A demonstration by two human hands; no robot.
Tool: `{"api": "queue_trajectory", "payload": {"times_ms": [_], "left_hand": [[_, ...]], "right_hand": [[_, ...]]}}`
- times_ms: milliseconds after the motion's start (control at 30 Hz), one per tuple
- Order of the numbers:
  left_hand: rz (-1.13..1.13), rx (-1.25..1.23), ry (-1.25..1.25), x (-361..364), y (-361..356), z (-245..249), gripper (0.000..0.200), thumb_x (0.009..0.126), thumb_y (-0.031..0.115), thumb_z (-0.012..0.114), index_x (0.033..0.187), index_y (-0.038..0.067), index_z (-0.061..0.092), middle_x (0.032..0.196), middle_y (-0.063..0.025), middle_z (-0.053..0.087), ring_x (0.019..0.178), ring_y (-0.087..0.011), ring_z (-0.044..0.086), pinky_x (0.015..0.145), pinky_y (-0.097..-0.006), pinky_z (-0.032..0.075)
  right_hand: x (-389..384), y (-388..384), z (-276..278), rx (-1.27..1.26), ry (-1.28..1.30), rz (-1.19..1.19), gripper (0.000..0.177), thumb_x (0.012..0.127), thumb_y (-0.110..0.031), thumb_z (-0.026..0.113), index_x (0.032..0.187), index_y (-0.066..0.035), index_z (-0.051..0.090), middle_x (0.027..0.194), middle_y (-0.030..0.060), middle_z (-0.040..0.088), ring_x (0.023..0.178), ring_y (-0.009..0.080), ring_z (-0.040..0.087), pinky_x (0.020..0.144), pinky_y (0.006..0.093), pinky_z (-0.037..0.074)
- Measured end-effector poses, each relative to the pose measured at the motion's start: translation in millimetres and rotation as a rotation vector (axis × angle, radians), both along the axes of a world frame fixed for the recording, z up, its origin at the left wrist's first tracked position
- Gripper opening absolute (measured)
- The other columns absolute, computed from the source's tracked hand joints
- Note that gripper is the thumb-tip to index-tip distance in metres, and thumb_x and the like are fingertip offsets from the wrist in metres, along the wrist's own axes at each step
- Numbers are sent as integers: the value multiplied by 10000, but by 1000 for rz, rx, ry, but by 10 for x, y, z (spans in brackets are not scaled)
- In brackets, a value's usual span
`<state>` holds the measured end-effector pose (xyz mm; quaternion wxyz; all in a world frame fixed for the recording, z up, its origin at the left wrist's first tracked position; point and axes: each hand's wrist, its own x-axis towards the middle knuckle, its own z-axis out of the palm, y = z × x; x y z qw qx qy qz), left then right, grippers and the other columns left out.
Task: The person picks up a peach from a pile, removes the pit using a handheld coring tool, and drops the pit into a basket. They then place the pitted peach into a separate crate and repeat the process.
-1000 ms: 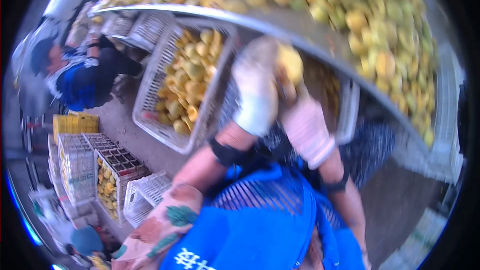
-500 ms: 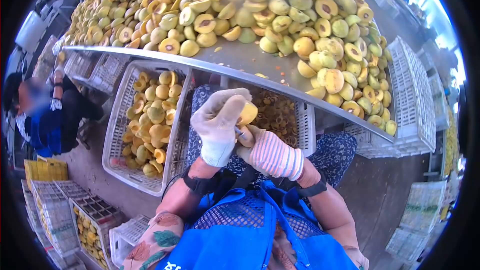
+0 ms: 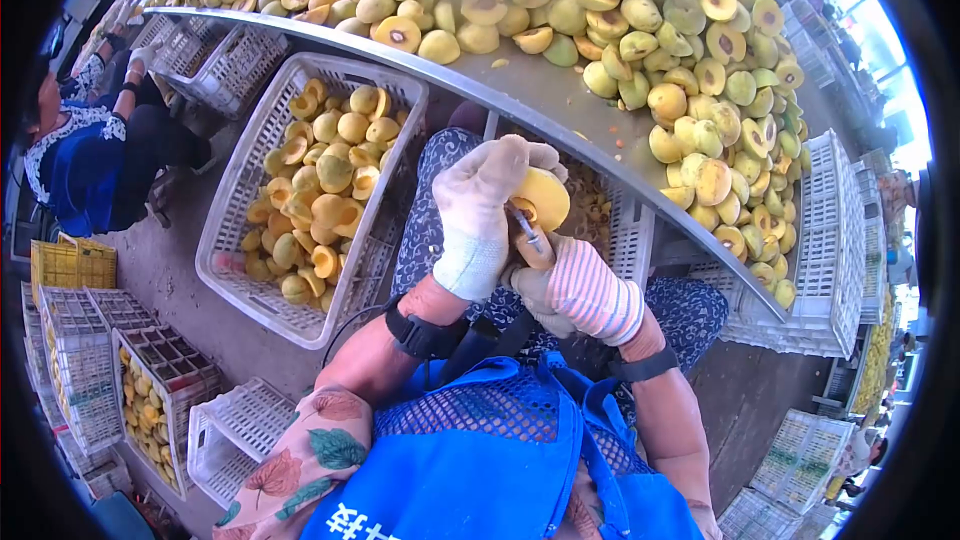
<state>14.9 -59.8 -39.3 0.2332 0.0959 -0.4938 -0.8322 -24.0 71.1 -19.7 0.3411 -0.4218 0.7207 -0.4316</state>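
Note:
My left hand [image 3: 474, 205], in a pale work glove, is closed around a yellow peach half [image 3: 546, 198]. In my right hand [image 3: 578, 290], gloved with striped cuff, is a pitting knife with a wooden handle [image 3: 537, 252]. Its metal end meets the cut side of the peach half, where the brownish pit area shows; the tip itself is hidden. Both hands are over my lap, close together. Beneath and behind them stands a white crate [image 3: 632, 245] holding brown pits. To the left, another white crate [image 3: 222, 230] holds pitted peach halves [image 3: 335, 175].
A metal table [image 3: 560, 105] with a raised edge carries a large heap of peach halves [image 3: 485, 5]. Stacked white crates [image 3: 825, 240] stand at right. At left sits a co-worker [image 3: 85, 160]; a yellow crate [image 3: 72, 265] and more crates [image 3: 165, 380] lie below.
The peach half is now turned so its cut side shows at the knife. My view has shifted, and both hands appear slightly farther right. The co-worker's arm has changed position.

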Motion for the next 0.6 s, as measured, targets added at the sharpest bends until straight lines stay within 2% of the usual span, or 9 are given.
{"api": "queue_trajectory", "payload": {"times_ms": [100,200,267,333,367,400,533,567,600], "left_hand": [[25,-89,-9,66,29,66,342,896,302,531,919,-28,616,845,-106,647,712,-147,614,649,-263,500],[11,-120,-37,41,84,122,332,906,282,515,907,-36,613,818,-100,648,702,-143,617,643,-247,500],[21,183,-50,-109,129,5,368,905,327,512,879,-29,604,778,-121,641,668,-168,618,601,-271,502],[-15,294,-40,-155,171,-75,390,902,351,511,887,-29,597,778,-130,637,648,-180,614,594,-279,501],[10,293,-38,-180,204,-104,415,909,372,492,888,-31,589,777,-135,633,642,-185,611,601,-284,503],[27,223,-48,-198,217,-168,449,916,403,472,890,-32,579,779,-135,629,662,-188,616,609,-292,506],[25,65,-31,-151,342,-27,383,914,336,509,830,-23,612,784,-80,631,696,-132,596,638,-249,487],[3,111,-54,-161,367,36,423,915,385,489,830,-12,609,792,-92,637,699,-139,600,622,-255,493],[-31,106,-100,-202,362,27,479,904,470,461,888,9,591,803,-96,631,687,-165,607,622,-276,504]], "right_hand": [[6,-45,169,221,-656,-194,92,800,-117,617,816,-65,543,570,-43,469,463,37,438,407,223,347],[6,25,188,262,-931,-293,69,789,-80,602,819,-65,542,551,-23,451,406,68,417,363,246,321],[85,-20,-56,157,-514,-435,47,758,-45,565,782,-25,530,538,10,464,383,100,430,337,265,315],[56,94,-148,127,-73,-272,121,748,-138,654,836,-67,612,647,62,588,540,218,576,522,338,480],[60,76,-66,339,-542,-475,134,720,-101,635,853,-107,622,710,86,590,622,270,603,556,354,497],[11,145,-145,354,-226,-233,155,699,-78,612,851,-106,611,736,82,579,656,281,605,570,365,501],[-131,255,-85,31,238,78,109,738,-117,608,840,-91,581,723,114,563,623,309,575,557,375,481],[-170,292,-8,158,30,72,114,781,-146,606,858,-69,571,737,132,569,619,316,573,552,365,472],[-203,346,-137,24,363,187,165,813,-182,598,898,-44,572,743,145,586,639,311,584,572,342,469]]}}
